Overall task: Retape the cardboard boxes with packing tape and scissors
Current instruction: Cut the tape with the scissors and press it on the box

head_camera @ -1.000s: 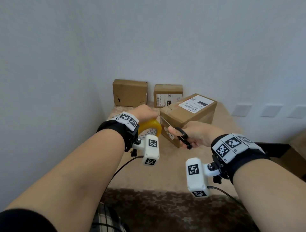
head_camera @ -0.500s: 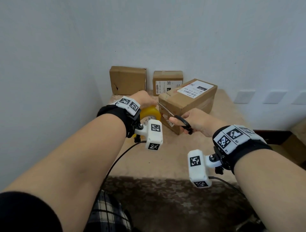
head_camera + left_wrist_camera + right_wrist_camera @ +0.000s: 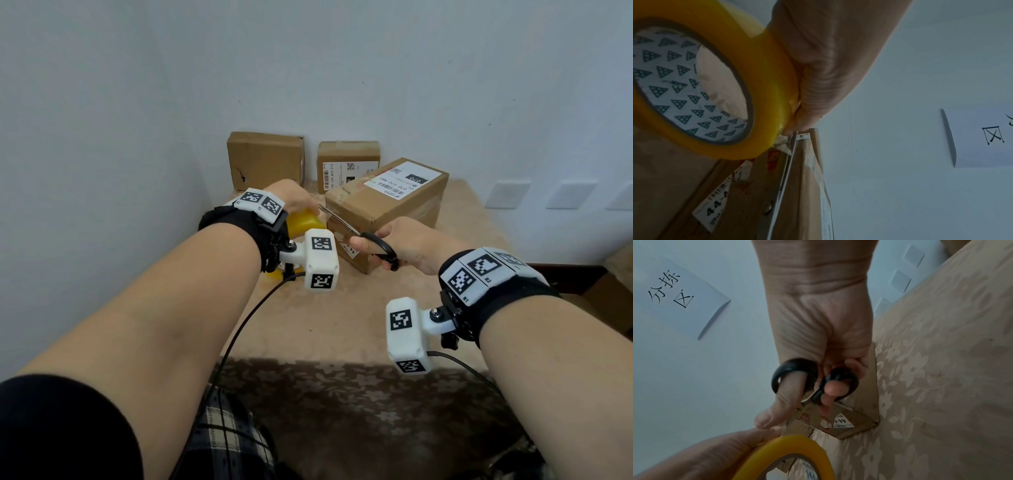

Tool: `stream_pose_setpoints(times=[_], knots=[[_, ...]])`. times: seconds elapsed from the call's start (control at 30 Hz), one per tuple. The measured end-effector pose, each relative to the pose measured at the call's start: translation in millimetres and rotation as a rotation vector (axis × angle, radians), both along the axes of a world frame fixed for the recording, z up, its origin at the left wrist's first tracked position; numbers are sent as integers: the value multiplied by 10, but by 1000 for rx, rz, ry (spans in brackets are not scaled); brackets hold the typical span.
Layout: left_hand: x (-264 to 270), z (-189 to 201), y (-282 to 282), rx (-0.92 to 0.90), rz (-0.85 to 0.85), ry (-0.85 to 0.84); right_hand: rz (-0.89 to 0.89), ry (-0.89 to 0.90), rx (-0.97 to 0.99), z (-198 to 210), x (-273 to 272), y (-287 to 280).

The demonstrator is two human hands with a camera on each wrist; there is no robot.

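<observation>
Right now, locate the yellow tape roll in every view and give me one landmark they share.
Head: tape roll left of centre, mostly hidden behind the left hand.
Left wrist: fills the upper left.
Right wrist: bottom edge, centre.
Shared landmark: the labelled box, marked 44.

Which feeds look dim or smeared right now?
Head view: bright and sharp, edges bowed by the wide lens. Left wrist view: dim, the tape roll is soft and the scissors are streaked. Right wrist view: dim, the scissors' handles are blurred.
</observation>
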State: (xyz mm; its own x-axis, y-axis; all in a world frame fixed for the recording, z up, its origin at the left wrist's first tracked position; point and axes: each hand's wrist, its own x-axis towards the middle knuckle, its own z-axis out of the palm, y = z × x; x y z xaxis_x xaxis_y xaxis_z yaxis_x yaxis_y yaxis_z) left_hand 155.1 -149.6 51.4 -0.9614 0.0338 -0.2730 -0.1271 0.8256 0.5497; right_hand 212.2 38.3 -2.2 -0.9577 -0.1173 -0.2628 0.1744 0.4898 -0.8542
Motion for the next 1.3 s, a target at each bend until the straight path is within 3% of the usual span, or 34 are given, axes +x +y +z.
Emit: stream_pose_setpoints(times=[0.47,0.97,1.13,1.3], knots=[[-39,-93,46,-4,12,58,26,-83,-119,60,64,-34],[-33,-155,-22,115,29,111,4,-94,-197,82,129,-29],[53,-172,-34,174,-81,131,-29,-179,-305,125,127,-105],[146,-159,32,161,-145,170,13,-180,-117,212,106,-87]])
